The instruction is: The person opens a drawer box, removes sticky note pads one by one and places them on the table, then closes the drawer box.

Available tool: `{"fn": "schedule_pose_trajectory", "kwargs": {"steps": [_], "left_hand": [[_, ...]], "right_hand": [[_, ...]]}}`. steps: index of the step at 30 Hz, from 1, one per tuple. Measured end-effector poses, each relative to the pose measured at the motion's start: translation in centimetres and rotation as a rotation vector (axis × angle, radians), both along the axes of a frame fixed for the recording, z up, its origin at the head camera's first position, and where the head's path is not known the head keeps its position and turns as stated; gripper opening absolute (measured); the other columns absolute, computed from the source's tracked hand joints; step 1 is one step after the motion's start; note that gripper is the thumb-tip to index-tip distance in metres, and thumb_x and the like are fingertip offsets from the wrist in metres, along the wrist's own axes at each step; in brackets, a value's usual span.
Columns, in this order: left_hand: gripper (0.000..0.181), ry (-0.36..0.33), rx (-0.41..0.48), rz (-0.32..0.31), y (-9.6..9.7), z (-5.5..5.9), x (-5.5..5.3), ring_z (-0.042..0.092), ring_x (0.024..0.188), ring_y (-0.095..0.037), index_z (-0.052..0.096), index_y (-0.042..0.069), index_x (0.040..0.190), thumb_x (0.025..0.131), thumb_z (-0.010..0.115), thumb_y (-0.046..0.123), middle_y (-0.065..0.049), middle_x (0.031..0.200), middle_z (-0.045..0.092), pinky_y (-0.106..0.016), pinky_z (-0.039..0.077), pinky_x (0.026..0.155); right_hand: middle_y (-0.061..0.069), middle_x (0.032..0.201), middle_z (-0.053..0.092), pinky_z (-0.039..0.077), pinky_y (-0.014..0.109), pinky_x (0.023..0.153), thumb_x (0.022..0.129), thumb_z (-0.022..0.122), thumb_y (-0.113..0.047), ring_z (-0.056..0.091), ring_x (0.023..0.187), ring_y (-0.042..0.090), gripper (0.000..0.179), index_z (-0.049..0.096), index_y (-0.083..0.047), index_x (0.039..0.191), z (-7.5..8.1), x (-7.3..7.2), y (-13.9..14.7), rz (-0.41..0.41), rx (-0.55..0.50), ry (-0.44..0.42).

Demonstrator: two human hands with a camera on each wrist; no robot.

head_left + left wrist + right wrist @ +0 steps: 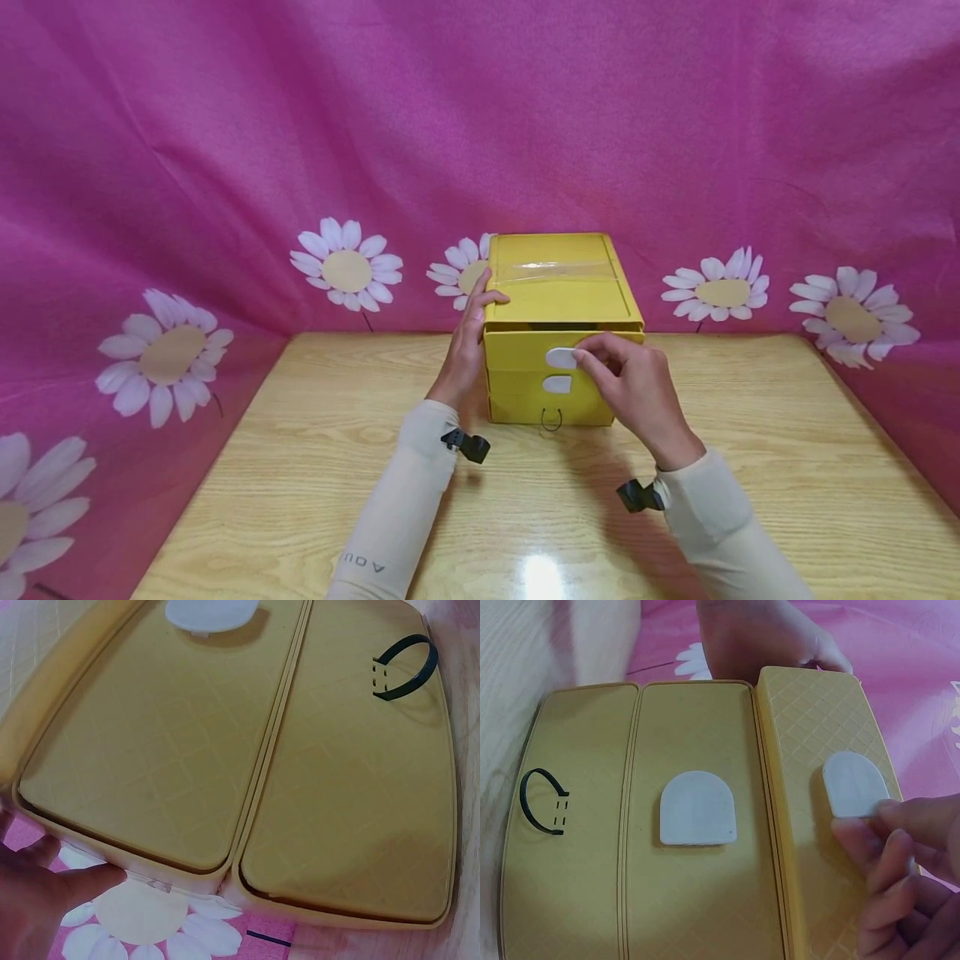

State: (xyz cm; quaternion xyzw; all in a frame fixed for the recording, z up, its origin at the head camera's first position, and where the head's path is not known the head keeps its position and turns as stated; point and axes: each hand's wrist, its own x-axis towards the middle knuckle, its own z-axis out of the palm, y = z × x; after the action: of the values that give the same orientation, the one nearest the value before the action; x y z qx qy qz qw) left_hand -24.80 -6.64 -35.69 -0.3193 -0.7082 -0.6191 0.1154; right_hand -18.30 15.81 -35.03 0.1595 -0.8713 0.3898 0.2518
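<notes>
In the head view, a yellow box (pixel 555 300) with three drawers stands on a wooden table (pixel 300 467), in front of a pink cloth (pixel 525 108) printed with daisies; clear tape (pixel 555 270) runs across its top. The left hand (pixel 467 342) lies along the box's left side, fingertips at the upper edge, supporting it without pinching anything. The right hand (pixel 633 379) pinches the upper white tab (pixel 560 358) on the top drawer (pixel 513 354), and a dark gap shows above that drawer's front. Below sit the lower white tab (pixel 557 384) and a black loop (pixel 552 427). The left wrist view shows the left hand's extended digits beside the box's edge, with the loop on the bottom drawer (pixel 352 802). In the right wrist view, thumb and finger grip the upper tab's straight edge in a narrow pinch; the top drawer juts out past the two below.
</notes>
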Motion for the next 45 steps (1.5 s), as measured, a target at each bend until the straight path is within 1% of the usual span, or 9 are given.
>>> {"fn": "schedule_pose_trajectory", "kwargs": {"steps": [11,20,26,29,32,36,38,41,45], "left_hand": [[0.043,-0.005,-0.003,-0.007,-0.1,0.0,0.0,0.002,0.148,-0.027,0.042,0.0,0.129,0.101,0.017,0.02,-0.011,0.162,0.006,-0.062,0.011,0.111],[0.043,-0.007,0.01,0.002,-0.1,-0.1,0.0,0.003,0.148,-0.025,0.043,0.001,0.129,0.101,0.017,0.021,-0.01,0.162,0.008,-0.06,0.009,0.111],[0.043,-0.001,-0.001,0.006,-0.1,0.0,0.0,0.003,0.148,-0.025,0.043,0.002,0.129,0.1,0.017,0.02,-0.01,0.162,0.007,-0.06,0.009,0.112],[0.043,0.0,0.001,-0.002,-0.1,-0.1,-0.1,0.003,0.148,-0.026,0.042,0.001,0.129,0.1,0.017,0.02,-0.01,0.162,0.006,-0.06,0.008,0.112],[0.043,0.0,0.018,-0.004,-0.1,-0.5,-0.4,0.004,0.148,-0.023,0.043,0.003,0.129,0.101,0.018,0.024,-0.007,0.162,0.007,-0.059,0.009,0.112],[0.044,0.007,0.027,0.026,0.1,-2.0,-1.7,0.006,0.147,-0.013,0.045,0.013,0.129,0.1,0.019,0.034,0.003,0.162,0.009,-0.057,0.011,0.112],[0.044,0.016,0.023,0.037,0.1,-2.7,-2.4,0.006,0.146,-0.011,0.046,0.018,0.129,0.1,0.018,0.037,0.007,0.162,0.009,-0.057,0.011,0.112],[0.044,0.012,0.017,0.027,0.0,-1.9,-1.6,0.006,0.147,-0.016,0.045,0.013,0.13,0.101,0.019,0.033,0.002,0.162,0.009,-0.058,0.011,0.112],[0.042,0.003,0.006,0.014,0.0,-0.3,0.0,0.006,0.147,-0.024,0.043,0.003,0.13,0.1,0.019,0.021,-0.01,0.162,0.008,-0.059,0.01,0.112]], "right_hand": [[0.001,0.071,0.068,0.034,0.023,0.046,0.089,0.07,-0.018,0.046,0.052,0.012,0.005,0.071,-0.013,0.09,0.1,0.3,0.0,-0.002,0.006,0.001],[-0.006,0.07,0.065,0.035,0.023,0.046,0.089,0.069,-0.018,0.046,0.052,0.011,0.004,0.071,-0.014,0.09,0.1,0.9,0.0,-0.001,0.019,0.004],[-0.003,0.074,0.069,0.039,0.023,0.046,0.089,0.07,-0.019,0.05,0.053,0.012,0.005,0.071,-0.014,0.091,0.2,1.3,0.0,-0.002,0.018,-0.022],[0.0,0.075,0.07,0.038,0.023,0.046,0.089,0.07,-0.018,0.051,0.053,0.012,0.006,0.071,-0.013,0.092,0.2,1.4,0.0,0.005,0.014,-0.029],[-0.001,0.075,0.07,0.037,0.023,0.044,0.088,0.07,-0.018,0.05,0.052,0.012,0.006,0.072,-0.014,0.092,0.2,1.5,0.0,0.006,0.015,-0.032],[-0.002,0.074,0.069,0.037,0.023,0.044,0.088,0.071,-0.018,0.048,0.051,0.012,0.006,0.072,-0.015,0.092,0.2,1.9,0.0,0.004,0.022,-0.029],[-0.004,0.074,0.069,0.037,0.023,0.044,0.087,0.072,-0.018,0.048,0.051,0.011,0.006,0.072,-0.015,0.092,0.3,2.0,0.0,0.002,0.024,-0.022],[-0.005,0.075,0.069,0.038,0.023,0.044,0.087,0.072,-0.019,0.049,0.052,0.011,0.006,0.072,-0.015,0.092,0.3,2.2,0.0,0.004,0.024,-0.022],[-0.003,0.076,0.07,0.04,0.024,0.045,0.087,0.072,-0.019,0.05,0.052,0.012,0.007,0.072,-0.015,0.093,0.2,2.5,0.0,0.006,0.025,-0.036]]}}
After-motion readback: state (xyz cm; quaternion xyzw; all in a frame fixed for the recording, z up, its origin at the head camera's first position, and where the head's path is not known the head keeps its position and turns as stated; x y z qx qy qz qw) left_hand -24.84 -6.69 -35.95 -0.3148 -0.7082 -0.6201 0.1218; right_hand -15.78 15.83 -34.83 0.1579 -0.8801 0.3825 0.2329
